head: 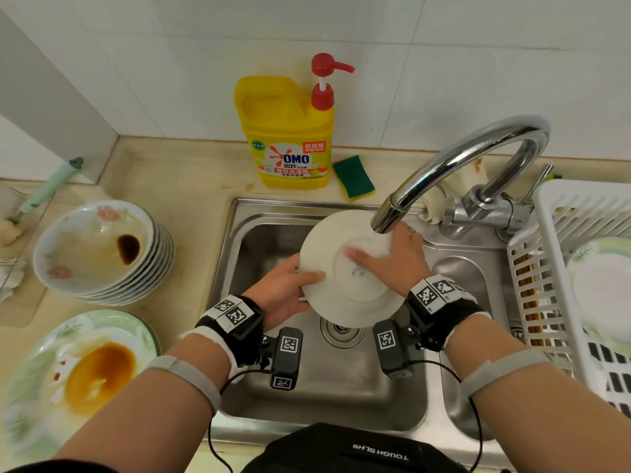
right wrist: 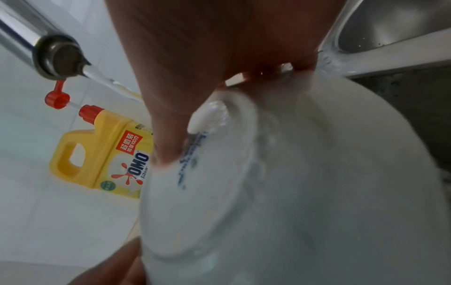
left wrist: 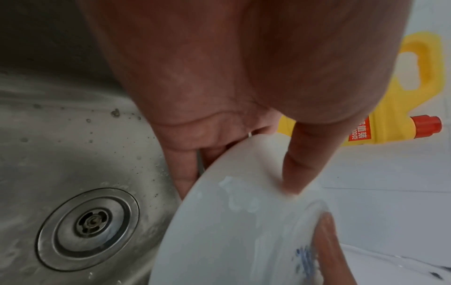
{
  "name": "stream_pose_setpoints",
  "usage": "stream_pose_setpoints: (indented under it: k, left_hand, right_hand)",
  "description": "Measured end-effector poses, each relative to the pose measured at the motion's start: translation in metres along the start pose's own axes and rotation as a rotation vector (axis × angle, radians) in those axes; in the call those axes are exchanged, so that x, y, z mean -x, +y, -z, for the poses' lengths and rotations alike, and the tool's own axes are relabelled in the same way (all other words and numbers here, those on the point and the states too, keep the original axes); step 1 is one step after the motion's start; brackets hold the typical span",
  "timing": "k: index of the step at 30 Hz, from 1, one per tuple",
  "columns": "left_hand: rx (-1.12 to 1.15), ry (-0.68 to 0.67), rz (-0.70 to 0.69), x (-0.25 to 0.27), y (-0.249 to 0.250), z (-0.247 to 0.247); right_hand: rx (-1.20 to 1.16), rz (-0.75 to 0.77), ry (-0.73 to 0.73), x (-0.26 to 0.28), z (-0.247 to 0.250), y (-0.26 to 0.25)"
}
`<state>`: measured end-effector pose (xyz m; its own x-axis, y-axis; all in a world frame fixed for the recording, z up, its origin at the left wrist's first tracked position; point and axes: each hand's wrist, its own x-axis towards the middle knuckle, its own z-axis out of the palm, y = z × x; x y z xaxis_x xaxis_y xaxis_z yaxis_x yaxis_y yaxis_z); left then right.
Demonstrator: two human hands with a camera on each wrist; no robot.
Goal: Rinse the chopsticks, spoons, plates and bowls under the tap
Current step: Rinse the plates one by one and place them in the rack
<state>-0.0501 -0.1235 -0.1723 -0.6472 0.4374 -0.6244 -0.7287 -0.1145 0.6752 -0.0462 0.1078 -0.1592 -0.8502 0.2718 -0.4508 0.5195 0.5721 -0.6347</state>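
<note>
While water runs from the tap (head: 386, 220) onto its upturned underside, we hold a white plate (head: 348, 288) tilted over the sink (head: 307, 397), just below the spout. Our left hand (head: 283, 291) grips the plate's rim on the side away from the tap, thumb on the underside and fingers (left wrist: 185, 169) curled behind. Our right hand (head: 396, 257) lies flat on the plate's base beside the blue mark, fingers (right wrist: 168, 138) straight and pressing in the stream. On the worktop behind the sink stand a yellow detergent bottle (head: 290, 138) and a green sponge (head: 353, 177). Beside the sink, away from the tap, sit a stack of dirty bowls (head: 99, 250) and a sauce-smeared plate (head: 78, 373). A white drying rack (head: 577, 278) stands near the tap's base.
</note>
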Motion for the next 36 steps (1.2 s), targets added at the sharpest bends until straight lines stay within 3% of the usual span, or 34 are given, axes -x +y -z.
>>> stream_pose_setpoints:
  k: [8, 14, 22, 28, 31, 36]
  left_hand:
    - [-0.044, 0.126, -0.1, -0.006, 0.005, -0.007]
    - [0.054, 0.079, -0.124, -0.006, 0.007, -0.004]
    - [0.158, 0.037, -0.129, -0.004, 0.003, 0.005]
    - [-0.11, 0.174, -0.181, -0.007, 0.017, 0.002]
    - [-0.26, 0.157, -0.229, -0.008, 0.024, 0.003]
    - [-0.173, 0.087, -0.204, -0.003, 0.025, 0.006]
  right_hand:
    - [-0.085, 0.074, 0.008, -0.005, 0.001, 0.001]
    - [-0.141, 0.119, 0.04, -0.014, -0.006, 0.001]
    - [-0.168, 0.022, 0.132, -0.01, -0.02, -0.012]
    - [-0.055, 0.075, 0.184, -0.004, -0.019, -0.027]
    - [-0.052, 0.105, 0.158, 0.001, -0.021, -0.031]
    - [-0.173, 0.136, 0.149, 0.003, -0.016, -0.031]
